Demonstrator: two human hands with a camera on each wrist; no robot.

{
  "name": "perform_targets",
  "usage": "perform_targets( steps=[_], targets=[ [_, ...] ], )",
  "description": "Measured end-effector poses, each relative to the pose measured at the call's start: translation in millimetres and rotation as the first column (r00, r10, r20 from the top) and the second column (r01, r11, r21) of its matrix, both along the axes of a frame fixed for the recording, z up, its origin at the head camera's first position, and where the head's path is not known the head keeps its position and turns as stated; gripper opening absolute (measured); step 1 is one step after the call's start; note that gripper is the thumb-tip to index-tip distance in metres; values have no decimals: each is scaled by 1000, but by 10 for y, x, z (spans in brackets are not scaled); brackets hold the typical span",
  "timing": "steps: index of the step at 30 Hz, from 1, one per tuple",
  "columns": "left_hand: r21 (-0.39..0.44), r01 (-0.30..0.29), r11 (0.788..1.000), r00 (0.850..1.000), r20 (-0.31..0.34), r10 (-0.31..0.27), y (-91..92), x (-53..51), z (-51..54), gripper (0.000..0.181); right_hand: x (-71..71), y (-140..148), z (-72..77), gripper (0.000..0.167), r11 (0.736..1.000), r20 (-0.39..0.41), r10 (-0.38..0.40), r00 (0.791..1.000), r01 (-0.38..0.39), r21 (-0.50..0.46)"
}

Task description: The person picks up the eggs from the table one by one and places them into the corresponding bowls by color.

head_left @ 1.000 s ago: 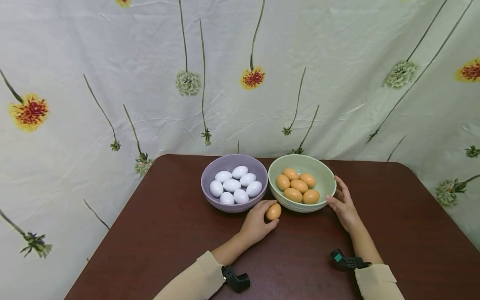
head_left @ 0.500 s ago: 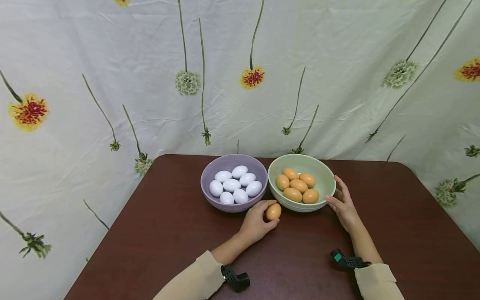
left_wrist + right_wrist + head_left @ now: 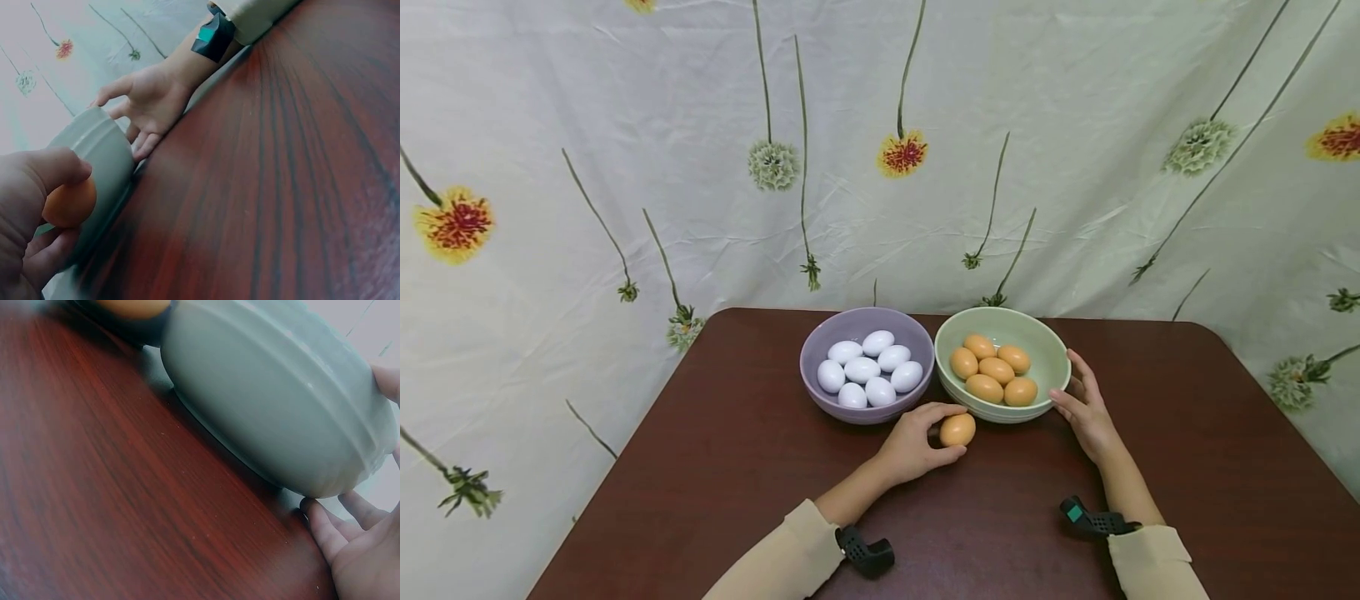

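Observation:
My left hand (image 3: 917,442) pinches a brown egg (image 3: 958,430) between thumb and fingers, just in front of the green bowl. The left wrist view shows this egg (image 3: 70,201) close to the bowl's pale outer wall (image 3: 109,147). Inside the green bowl (image 3: 1051,350) lie several brown eggs (image 3: 996,371). With spread fingers, my right hand (image 3: 1090,421) touches that bowl's right side from outside; in the right wrist view its fingertips (image 3: 322,519) meet the lower wall. To the left, a purple bowl (image 3: 820,342) holds several white eggs (image 3: 862,369).
Both bowls stand side by side near the back edge of a dark red-brown table (image 3: 737,450). Behind it hangs a pale cloth (image 3: 850,208) printed with flowers. Each wrist wears a black camera band (image 3: 867,552).
My left hand has shifted slightly to the right with the brown egg, which has turned a little. My right hand stays at the green bowl. The bowls stand where they were.

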State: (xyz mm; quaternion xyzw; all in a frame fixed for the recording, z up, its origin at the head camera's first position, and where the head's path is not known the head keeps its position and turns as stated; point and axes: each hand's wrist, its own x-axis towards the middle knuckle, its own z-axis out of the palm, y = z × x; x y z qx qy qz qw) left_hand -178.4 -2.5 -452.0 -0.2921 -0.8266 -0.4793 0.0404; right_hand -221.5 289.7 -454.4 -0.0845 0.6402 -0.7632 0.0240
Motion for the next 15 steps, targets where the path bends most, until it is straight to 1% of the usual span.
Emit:
perform_targets(
  steps=[4, 11, 15],
  targets=[
    [8, 57, 998, 998, 33, -57, 2, 11, 60, 48, -6, 5, -7, 76, 1000, 5, -1, 1000, 1, -3],
    [11, 148, 989, 989, 26, -149, -30, -8, 133, 49, -2, 11, 0, 77, 1000, 15, 3, 1000, -3, 4],
    [-9, 178, 984, 984, 33, -177, -57, -30, 161, 49, 0, 14, 3, 77, 1000, 19, 4, 1000, -4, 5]
  ],
)
